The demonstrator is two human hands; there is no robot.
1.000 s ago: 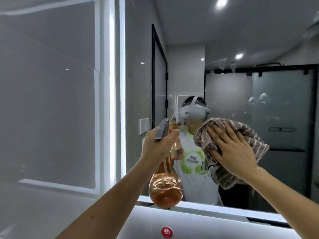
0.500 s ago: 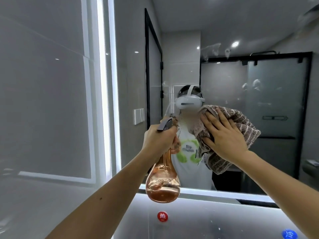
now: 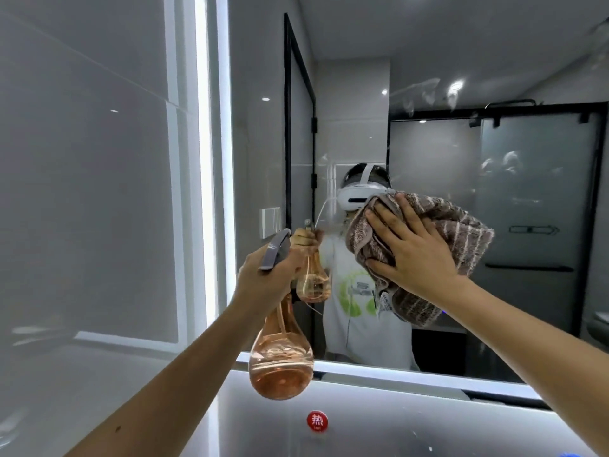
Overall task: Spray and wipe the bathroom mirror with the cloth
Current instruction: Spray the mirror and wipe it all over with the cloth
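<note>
**A:** so where was everything at that point?

**B:** left hand was wrapped tight round the neck of the amber spray bottle, nozzle aimed at the mirror. Right hand was flat, fingers spread, pressing the brown striped cloth onto the glass, just right of the bottle.

**A:** mirror clean?

**B:** nah, smears up top.

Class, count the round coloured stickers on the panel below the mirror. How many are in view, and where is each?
2. A red sticker sits below the spray bottle; a blue sticker barely shows at the bottom right edge. Others may lie outside the view.
</note>
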